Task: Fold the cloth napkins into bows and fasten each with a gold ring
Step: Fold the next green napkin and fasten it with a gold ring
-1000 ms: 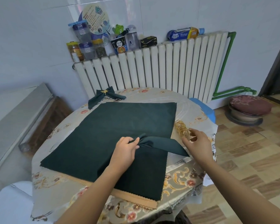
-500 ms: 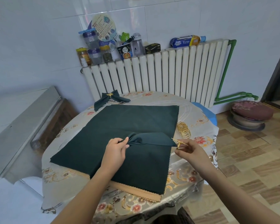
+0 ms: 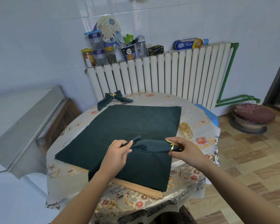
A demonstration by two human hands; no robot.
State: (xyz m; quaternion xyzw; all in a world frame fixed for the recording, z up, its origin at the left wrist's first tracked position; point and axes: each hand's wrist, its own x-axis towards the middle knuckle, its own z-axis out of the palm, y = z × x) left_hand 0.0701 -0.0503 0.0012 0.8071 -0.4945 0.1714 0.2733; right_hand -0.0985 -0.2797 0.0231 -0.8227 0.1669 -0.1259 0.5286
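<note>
Threading now: the right hand (image 3: 187, 150) has its fingers (image 3: 176, 152) clenched round a gold ring (image 3: 173, 145) with a leaf ornament, set at the right tip of the gathered napkin (image 3: 149, 146).
Left hand (image 3: 118, 152): fingers pinching the bunched middle of that napkin, keeping the pleats together.
Napkin in work: dark green, lying gathered across the stack of flat napkins (image 3: 136, 125) near the front of the desk (image 3: 199, 173); the ring looks only just onto the end, not yet at the centre.
Done: one finished bow (image 3: 114, 99) with its ring sits at the far edge of the desk, by the radiator.
Left: judging from this, the ring must travel to the pinched middle, then the wings be spread; the flat stack beneath waits, its count not readable.
Spare rings (image 3: 186, 130): a row of gold ones lies just beside the stack on the right.
</note>
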